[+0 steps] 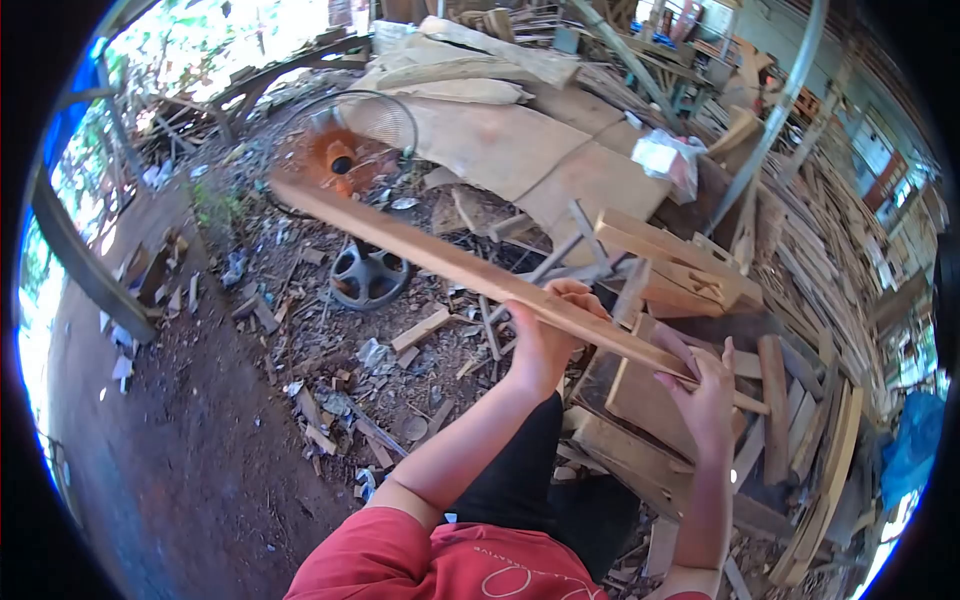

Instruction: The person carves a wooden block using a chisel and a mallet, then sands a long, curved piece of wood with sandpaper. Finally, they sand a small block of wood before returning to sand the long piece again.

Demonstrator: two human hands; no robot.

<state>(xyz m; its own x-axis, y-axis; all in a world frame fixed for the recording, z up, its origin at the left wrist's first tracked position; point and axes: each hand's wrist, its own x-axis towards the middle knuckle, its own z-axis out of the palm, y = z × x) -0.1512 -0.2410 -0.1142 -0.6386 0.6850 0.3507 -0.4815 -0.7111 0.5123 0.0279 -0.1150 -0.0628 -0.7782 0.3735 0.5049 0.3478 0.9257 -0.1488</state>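
Note:
A long, straight wooden bar (420, 250) slants across the middle of the view, raised off the ground, its far end up at the left. My left hand (545, 345) is closed around it past its middle, the thumb on the near side and fingers curling over the far side. Close to the bar's right end, my right hand (708, 395) grips it with thumb and fingers, some fingers sticking up. That end narrows to a thinner tip. Beneath my hands stands a wooden bench (640, 460), and beyond them lie thick wooden blocks (680, 270), one with a letter-like mark.
An uncovered fan (340, 150) with a wire guard and a round base (368, 275) stands at the far left. Boards (490, 140) lie behind it. Wood strips (840, 260) pile up on the right, near a slanting pole (775, 120). Scraps litter the dirt floor (200, 440).

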